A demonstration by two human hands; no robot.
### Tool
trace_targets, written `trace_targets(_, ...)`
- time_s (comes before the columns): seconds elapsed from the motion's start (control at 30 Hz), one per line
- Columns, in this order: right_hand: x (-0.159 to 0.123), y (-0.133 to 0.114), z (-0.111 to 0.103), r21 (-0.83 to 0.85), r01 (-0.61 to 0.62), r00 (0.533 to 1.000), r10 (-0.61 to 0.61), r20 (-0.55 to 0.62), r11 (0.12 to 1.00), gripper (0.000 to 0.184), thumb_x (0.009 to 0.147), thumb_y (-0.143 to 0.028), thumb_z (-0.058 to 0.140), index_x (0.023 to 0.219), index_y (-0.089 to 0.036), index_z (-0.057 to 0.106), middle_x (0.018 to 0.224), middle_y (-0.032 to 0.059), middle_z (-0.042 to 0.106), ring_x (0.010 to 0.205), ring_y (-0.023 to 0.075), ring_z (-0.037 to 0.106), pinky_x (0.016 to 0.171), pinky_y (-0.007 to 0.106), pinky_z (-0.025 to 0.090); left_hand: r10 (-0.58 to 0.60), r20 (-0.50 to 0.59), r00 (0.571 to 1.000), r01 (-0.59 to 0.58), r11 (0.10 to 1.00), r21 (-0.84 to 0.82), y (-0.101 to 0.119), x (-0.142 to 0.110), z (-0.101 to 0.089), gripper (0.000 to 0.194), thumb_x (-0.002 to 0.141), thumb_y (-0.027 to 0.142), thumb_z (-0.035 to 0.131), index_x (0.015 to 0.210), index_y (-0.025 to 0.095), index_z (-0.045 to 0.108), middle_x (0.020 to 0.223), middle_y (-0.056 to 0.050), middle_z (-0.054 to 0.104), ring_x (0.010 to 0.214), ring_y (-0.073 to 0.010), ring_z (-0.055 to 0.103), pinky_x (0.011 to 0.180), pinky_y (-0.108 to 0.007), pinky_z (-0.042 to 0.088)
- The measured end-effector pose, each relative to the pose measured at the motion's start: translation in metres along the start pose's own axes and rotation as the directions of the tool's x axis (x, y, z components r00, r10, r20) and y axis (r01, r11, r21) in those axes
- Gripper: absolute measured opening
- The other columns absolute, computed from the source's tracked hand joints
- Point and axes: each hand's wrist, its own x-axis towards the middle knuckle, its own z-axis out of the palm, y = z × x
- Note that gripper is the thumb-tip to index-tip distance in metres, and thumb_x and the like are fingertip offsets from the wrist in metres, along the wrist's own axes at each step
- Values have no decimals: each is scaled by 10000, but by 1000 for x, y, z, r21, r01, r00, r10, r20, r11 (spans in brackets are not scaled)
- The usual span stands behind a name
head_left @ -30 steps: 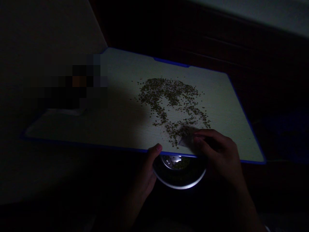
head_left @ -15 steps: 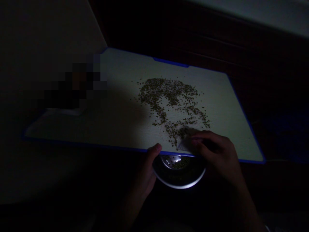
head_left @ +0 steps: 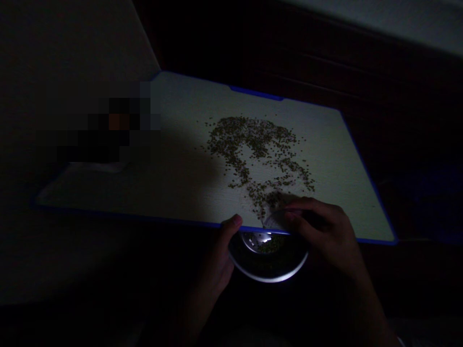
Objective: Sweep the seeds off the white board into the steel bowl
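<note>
Small greenish-brown beans (head_left: 249,132) are spread over a pale board (head_left: 173,183) with a blue rim. Below its near edge is a shiny metal bowl (head_left: 269,277), partly hidden by the board, with more beans inside. My left hand (head_left: 222,255) is closed on the bowl's left side, its thumb over the board's rim and its other fingers mostly hidden. In a pinch, my right hand (head_left: 323,226) grips a thin, pale, see-through flat piece (head_left: 277,219). This piece touches the board near the edge, beside the beans; its exact kind is too dark to tell.
A blurred-out patch (head_left: 108,130) covers something at the board's left end, with a pale flat thing (head_left: 101,166) below it. A pale surface (head_left: 398,19) crosses the upper right. Dim blue material (head_left: 434,207) lies right of the board. The surroundings are very dark.
My right hand has shifted slightly toward the near edge, and the flat piece has moved a little down and left with it. My left hand and the bowl stay put.
</note>
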Motion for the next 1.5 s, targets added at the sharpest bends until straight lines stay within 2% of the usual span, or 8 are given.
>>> trace_targets(0.23,-1,1,-2,15,3,1000,-3,16,1000,119,892,-335,803,993,-296,852,938,4,868,829,205,809,754,335,644,1,39,999,-1,1000,1,0,0,0,250,831,430,871,899,193,827,928,-86,854,986,-317,805,952,-437,614)
trace_targets(0.43,-2,2,2,51,-27,996,31,-85,998,112,889,-350,812,980,-300,855,965,6,876,855,211,821,772,321,652,7,61,998,-4,999,-38,0,0,0,296,835,412,874,1004,170,844,1015,-106,868,1104,-343,785,990,-438,599)
trace_targets(0.63,-1,0,3,-33,15,999,-16,-30,999,131,896,-350,809,1007,-295,852,959,11,871,853,215,819,801,333,656,-2,34,999,3,1000,-20,0,0,0,275,836,414,869,964,172,836,990,-95,870,1105,-348,787,1010,-447,592)
trace_targets(0.8,-1,2,4,-41,-7,995,3,-100,999,155,911,-374,790,1013,-272,845,993,30,876,872,222,823,787,333,650,10,-5,1000,-10,999,-32,1,-1,2,298,800,397,893,1004,189,833,1036,-90,872,1138,-345,782,1026,-449,592)
trace_targets(1.07,0,2,6,-65,-26,978,12,-210,998,126,907,-353,785,992,-275,836,914,10,863,801,203,804,722,306,624,-5,-8,1000,5,999,-33,1,-1,2,294,782,404,910,961,184,832,950,-68,865,1081,-340,795,994,-441,607)
trace_targets(1.23,-1,2,6,-38,-13,985,7,-171,999,126,921,-362,789,1018,-298,835,996,14,874,882,212,818,799,351,651,-4,-13,1000,3,1000,-31,1,-1,2,286,794,399,903,980,192,838,966,-75,865,1057,-333,796,977,-440,617)
trace_targets(1.37,-1,0,6,-37,-18,990,12,-143,999,141,937,-361,784,1053,-304,839,1082,23,875,961,220,824,859,372,657,-10,20,1000,10,999,-32,1,-1,2,336,798,414,897,1018,167,836,1062,-122,864,1122,-369,780,1000,-458,613)
trace_targets(1.5,-2,2,6,-26,-2,992,-1,-122,1000,131,938,-349,788,1056,-325,840,1080,2,876,968,210,824,873,366,654,1,-25,1000,-2,999,-35,1,-1,3,342,773,393,913,1023,176,828,1089,-115,861,1164,-376,767,1016,-459,610)
